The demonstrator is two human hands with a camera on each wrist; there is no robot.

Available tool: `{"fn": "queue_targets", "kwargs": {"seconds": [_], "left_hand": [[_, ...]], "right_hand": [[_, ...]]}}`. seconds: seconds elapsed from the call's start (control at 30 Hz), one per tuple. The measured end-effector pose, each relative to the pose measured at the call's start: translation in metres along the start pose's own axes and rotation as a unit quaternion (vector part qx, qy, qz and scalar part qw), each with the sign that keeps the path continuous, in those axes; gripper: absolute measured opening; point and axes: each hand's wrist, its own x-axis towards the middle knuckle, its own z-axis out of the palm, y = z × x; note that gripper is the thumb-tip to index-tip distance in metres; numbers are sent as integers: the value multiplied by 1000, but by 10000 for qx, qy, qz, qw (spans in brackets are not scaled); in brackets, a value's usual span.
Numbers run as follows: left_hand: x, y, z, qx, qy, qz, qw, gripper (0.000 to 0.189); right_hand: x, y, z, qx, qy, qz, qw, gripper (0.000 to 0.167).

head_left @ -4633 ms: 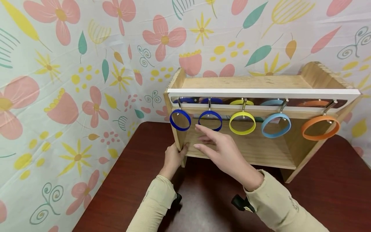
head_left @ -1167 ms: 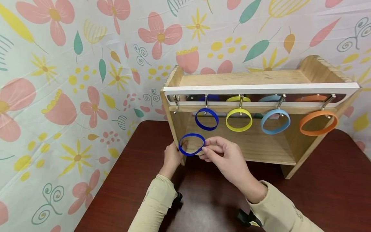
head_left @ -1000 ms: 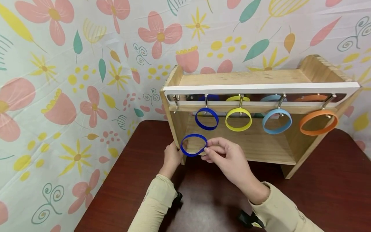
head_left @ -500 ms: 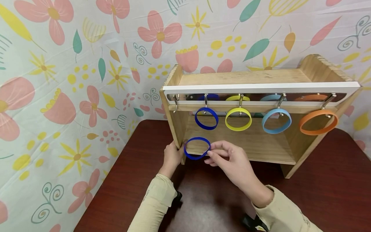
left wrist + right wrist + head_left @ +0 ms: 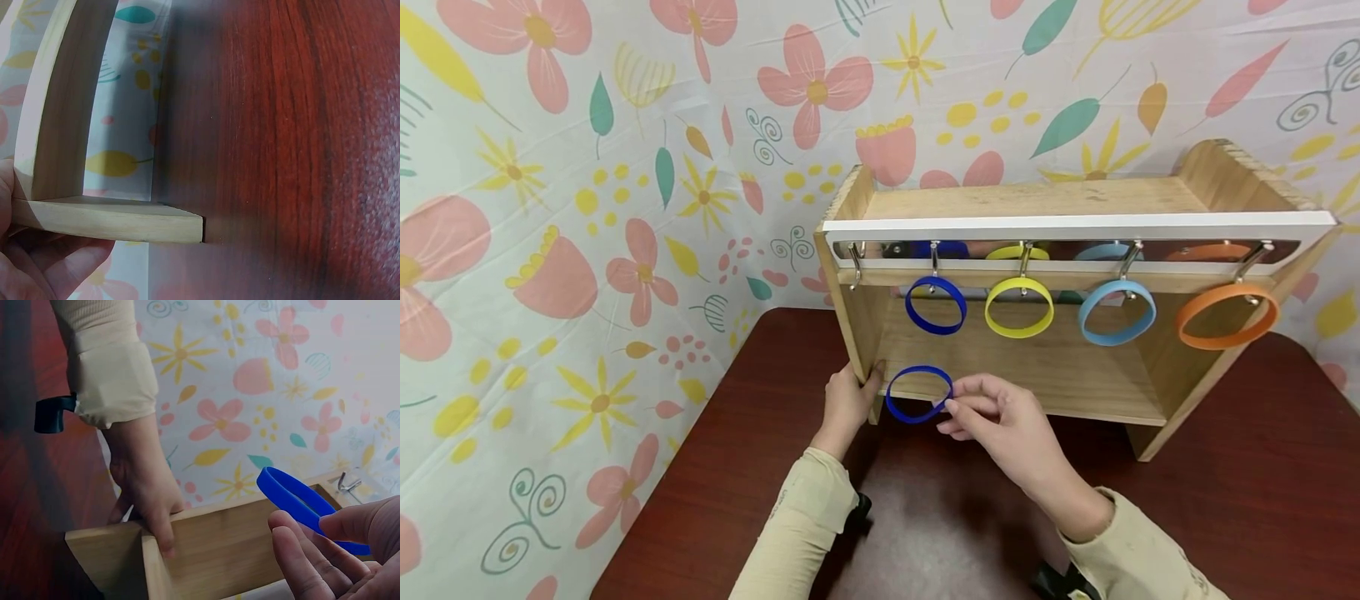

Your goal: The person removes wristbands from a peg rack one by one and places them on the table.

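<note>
My right hand (image 5: 1011, 429) pinches a dark blue silicone wristband (image 5: 919, 368) between thumb and fingers, in front of the wooden shelf (image 5: 1022, 371). In the right wrist view the wristband (image 5: 294, 499) is held at one end, its loop standing out from the fingers. My left hand (image 5: 844, 407) grips the lower left side panel of the shelf; in the left wrist view its fingers (image 5: 75, 265) wrap the panel edge. Along the rail, a second dark blue wristband (image 5: 935, 332), a yellow one (image 5: 1018, 333), a light blue one (image 5: 1116, 340) and an orange one (image 5: 1227, 342) hang from hooks.
The leftmost metal hook (image 5: 854, 271) on the white rail (image 5: 1075, 223) bears no band. The shelf stands on a dark red-brown table (image 5: 715, 483), close to a flower-printed cloth (image 5: 647, 150) that covers the walls behind and to the left.
The leftmost blue wristband has come off its hook into my right hand, which has since drifted slightly down and right with it. My left hand keeps its grip on the shelf.
</note>
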Motion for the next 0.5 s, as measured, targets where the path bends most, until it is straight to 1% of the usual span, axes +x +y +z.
{"fn": "queue_targets", "kwargs": {"seconds": [0.17,0.37,0.5], "left_hand": [[-1,1,0,-17,3,-45,10000,27],[-1,2,0,43,98,0,9999,27],[-1,2,0,29,78,-20,10000,27]], "right_hand": [[-1,7,-1,150,-62,147,9998,22],[-2,15,0,332,-111,304,9989,22],[-3,19,0,387,-130,469,9981,23]]}}
